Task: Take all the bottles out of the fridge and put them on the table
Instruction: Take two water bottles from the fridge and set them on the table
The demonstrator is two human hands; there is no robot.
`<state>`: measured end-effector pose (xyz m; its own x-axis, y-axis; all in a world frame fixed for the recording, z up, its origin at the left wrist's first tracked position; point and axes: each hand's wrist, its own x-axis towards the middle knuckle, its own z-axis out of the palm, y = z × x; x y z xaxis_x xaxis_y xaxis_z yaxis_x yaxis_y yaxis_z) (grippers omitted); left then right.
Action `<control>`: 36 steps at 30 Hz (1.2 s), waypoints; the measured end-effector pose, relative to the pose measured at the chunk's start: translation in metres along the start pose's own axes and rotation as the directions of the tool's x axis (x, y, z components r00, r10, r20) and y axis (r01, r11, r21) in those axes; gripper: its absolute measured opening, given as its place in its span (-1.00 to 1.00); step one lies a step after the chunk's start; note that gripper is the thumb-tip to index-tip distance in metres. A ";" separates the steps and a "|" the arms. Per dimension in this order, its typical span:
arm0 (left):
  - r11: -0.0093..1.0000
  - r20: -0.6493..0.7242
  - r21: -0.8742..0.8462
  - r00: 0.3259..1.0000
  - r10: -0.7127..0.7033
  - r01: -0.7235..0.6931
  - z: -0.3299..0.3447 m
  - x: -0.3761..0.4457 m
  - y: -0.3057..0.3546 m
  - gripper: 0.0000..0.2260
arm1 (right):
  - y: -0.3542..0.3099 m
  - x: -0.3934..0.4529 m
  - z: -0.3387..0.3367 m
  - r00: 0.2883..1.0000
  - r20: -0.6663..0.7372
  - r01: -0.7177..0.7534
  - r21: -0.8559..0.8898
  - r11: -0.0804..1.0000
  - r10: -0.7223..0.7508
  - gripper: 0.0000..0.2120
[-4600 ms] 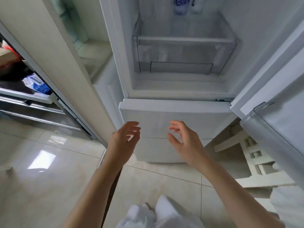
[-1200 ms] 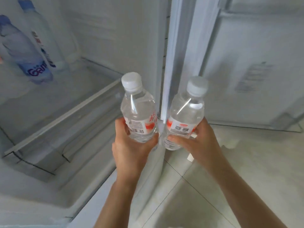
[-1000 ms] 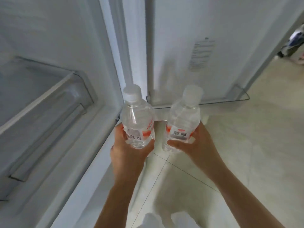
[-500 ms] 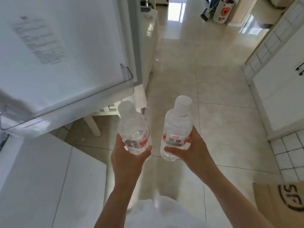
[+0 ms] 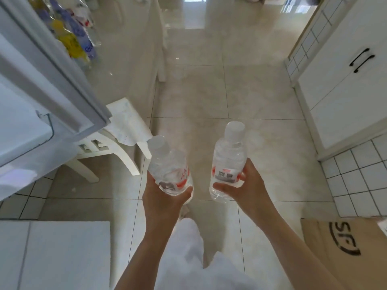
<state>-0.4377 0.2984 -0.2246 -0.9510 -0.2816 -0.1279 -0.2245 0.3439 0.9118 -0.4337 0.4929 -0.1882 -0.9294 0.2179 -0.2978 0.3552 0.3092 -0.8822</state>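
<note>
Over the floor tiles (image 5: 257,91), two near-upright bottles, caps forward-up, in hands.

Black "SF" logo on cardboard box (image 5: 347,243), bottle labels (image 5: 225,174) too small to read

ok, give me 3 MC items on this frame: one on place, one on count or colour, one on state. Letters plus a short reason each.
1. Where does the cardboard box lie?
A. lower right, on the floor
B. on the white chair
C. inside the fridge door

2. How many bottles are held in the hands?
A. one
B. two
C. three

3. What state are the held bottles' caps in?
A. both off
B. one off
C. both on

Answers:
1 A: the box sits at the lower right corner, beside the tiled wall.
2 B: the left hand grips one clear bottle, the right hand grips another bottle.
3 C: a white cap tops each bottle.
</note>
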 end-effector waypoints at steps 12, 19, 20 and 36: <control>0.999 0.001 0.026 0.999 0.043 -0.043 0.065 0.188 0.059 -0.23 | -0.074 0.196 -0.004 0.997 0.063 0.056 -0.035 0.998 -0.054 -0.36; 0.999 -0.069 -0.042 0.997 0.017 -0.020 0.099 0.264 0.082 -0.25 | -0.105 0.290 -0.005 0.988 0.134 0.078 -0.028 0.997 -0.073 -0.32; 0.999 -0.085 -0.053 0.996 0.006 -0.010 0.105 0.275 0.083 -0.25 | -0.109 0.305 -0.007 0.986 0.149 0.085 -0.033 0.996 -0.079 -0.32; 0.962 -0.497 -0.228 0.831 -0.247 0.150 0.208 0.406 0.145 -0.24 | -0.186 0.566 -0.026 0.831 0.527 0.322 -0.190 0.928 -0.180 -0.31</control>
<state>-0.9010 0.4207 -0.2252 -0.6293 -0.7649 -0.1379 -0.3100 0.0844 0.9470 -1.0236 0.5830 -0.1833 -0.8889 -0.3621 -0.2806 0.0496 0.5329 -0.8447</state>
